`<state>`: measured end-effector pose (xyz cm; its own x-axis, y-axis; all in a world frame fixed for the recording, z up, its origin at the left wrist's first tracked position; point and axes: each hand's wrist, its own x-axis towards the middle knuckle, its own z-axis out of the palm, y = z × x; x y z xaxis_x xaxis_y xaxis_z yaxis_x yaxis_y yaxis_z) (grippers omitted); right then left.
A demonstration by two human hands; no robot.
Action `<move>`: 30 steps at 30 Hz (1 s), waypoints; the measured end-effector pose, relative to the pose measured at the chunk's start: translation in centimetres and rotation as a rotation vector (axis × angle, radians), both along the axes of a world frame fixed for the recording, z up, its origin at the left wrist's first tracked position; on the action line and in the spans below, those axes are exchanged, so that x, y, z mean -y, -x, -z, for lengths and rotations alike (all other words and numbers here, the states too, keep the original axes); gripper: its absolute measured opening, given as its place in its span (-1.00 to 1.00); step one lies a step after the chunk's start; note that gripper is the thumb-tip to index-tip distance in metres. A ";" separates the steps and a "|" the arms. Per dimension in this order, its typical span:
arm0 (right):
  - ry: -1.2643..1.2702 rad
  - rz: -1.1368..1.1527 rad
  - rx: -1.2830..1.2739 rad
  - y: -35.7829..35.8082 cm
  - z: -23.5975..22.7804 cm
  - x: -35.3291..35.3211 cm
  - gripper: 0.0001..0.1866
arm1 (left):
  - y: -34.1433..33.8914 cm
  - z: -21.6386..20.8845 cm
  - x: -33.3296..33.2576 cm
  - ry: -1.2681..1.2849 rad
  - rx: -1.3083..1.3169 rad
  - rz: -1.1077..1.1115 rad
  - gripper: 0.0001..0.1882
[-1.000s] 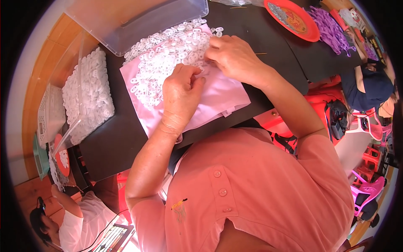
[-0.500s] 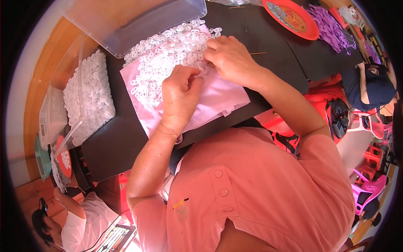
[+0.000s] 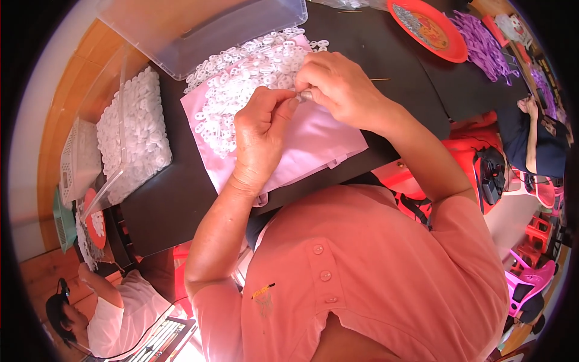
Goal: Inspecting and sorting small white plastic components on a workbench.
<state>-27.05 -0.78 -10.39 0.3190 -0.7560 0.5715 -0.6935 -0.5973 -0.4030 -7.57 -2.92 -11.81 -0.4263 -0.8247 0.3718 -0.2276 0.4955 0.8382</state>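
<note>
A loose heap of small white oval pieces with holes (image 3: 253,75) lies on a pink cloth (image 3: 322,139) on the dark table. My left hand (image 3: 260,123) is over the heap's near right side, thumb and forefinger pinched together. My right hand (image 3: 338,85) meets it fingertip to fingertip, its fingers curled. Between the two sets of fingertips shows a small white piece (image 3: 305,95), apparently one of the ovals, mostly hidden by the fingers.
Behind the heap stands a clear plastic bin (image 3: 175,45). Another clear bin full of white pieces (image 3: 136,130) is at the left. A red plate (image 3: 457,48) and purple strips (image 3: 482,42) lie at the far right. Co-workers sit at both sides.
My hands have come together: fingertips that were apart over the heap now meet around a small white piece. The view has shifted slightly.
</note>
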 end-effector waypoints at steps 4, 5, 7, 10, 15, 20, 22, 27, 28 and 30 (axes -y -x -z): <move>0.094 -0.018 -0.027 -0.5 -0.3 -0.2 -0.92 | -0.1 -1.6 -0.4 -0.412 -0.088 0.046 -0.90; 0.111 -0.026 -0.018 -0.6 -0.4 -0.3 -0.92 | -0.2 -1.8 -0.4 -0.411 -0.085 0.045 -0.90; 0.110 -0.060 0.038 -0.8 -0.6 -0.3 -0.87 | -0.4 -2.1 -0.1 -0.598 -0.226 0.106 -0.88; 0.110 -0.058 0.162 -0.8 -0.3 0.0 -0.83 | -0.6 -2.2 0.2 -0.699 -0.335 0.110 -0.88; 0.095 -0.070 0.272 -0.6 -0.2 0.3 -0.81 | -0.6 -2.1 0.3 -0.694 -0.371 0.101 -0.88; 0.037 -0.151 0.321 -1.0 -0.5 0.0 -0.83 | -0.5 -2.3 0.0 -0.642 -0.348 0.105 -0.88; -0.014 -0.163 0.357 -0.9 -0.5 -0.1 -0.84 | -0.6 -2.7 -0.1 -0.667 -0.342 0.116 -0.91; -0.088 -0.194 0.418 -0.7 -0.4 0.0 -0.88 | -0.5 -2.2 -0.1 -0.626 -0.348 0.128 -0.90; -0.141 -0.185 0.449 -0.7 -0.5 -0.1 -0.89 | -0.4 -2.2 -0.1 -0.627 -0.352 0.135 -0.91; -0.195 -0.177 0.479 -0.7 -0.5 -0.2 -0.91 | -0.4 -2.1 -0.5 -0.578 -0.323 0.109 -0.91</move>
